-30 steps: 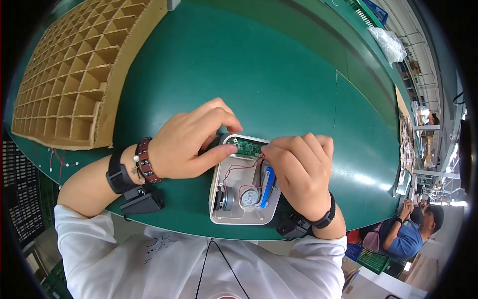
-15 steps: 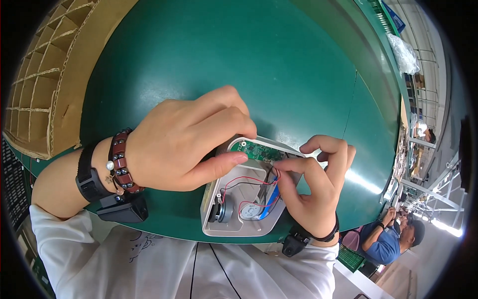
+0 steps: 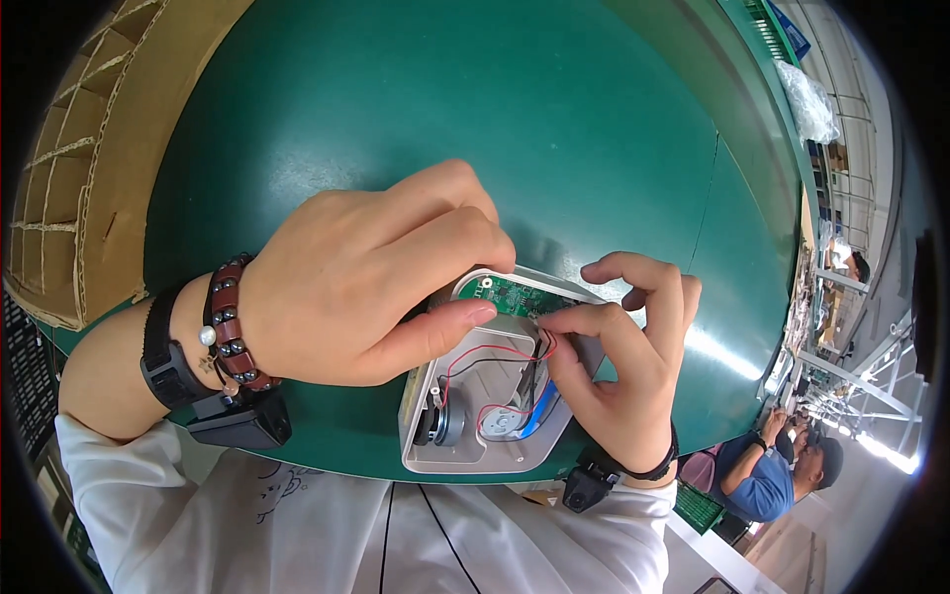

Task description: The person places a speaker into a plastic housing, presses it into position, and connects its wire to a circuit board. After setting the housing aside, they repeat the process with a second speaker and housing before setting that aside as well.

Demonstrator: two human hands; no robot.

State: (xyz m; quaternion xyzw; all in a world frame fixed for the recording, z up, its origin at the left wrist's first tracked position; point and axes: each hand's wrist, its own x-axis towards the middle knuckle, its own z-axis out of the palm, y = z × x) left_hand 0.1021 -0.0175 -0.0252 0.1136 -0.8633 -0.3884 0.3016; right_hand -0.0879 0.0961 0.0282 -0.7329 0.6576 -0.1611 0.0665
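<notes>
1. An open pale-grey plastic housing [image 3: 485, 463] is set on the green surface [image 3: 554, 139], near its near edge, between two bare hands.
2. A green circuit board [image 3: 510, 297] is seated inside the far end; a speaker [image 3: 447, 424] is placed near left and a blue part [image 3: 539, 408] near right.
3. In the left hand [image 3: 366, 277], the grip is spread, thumb and fingers apart across the far-left corner.
4. In the right hand [image 3: 633, 356], thumb and forefinger tips are brought close at red and black wires [image 3: 495, 348]; whether these are clamped cannot be told.
5. The housing is judged light, stiff and fairly smooth, best held by its outer walls; the wires are judged soft and fragile, best taken at their ends.
6. The housing's open side is turned upward; its long axis is pointed near to far, leaning right, while the board's is laid left to right.
</notes>
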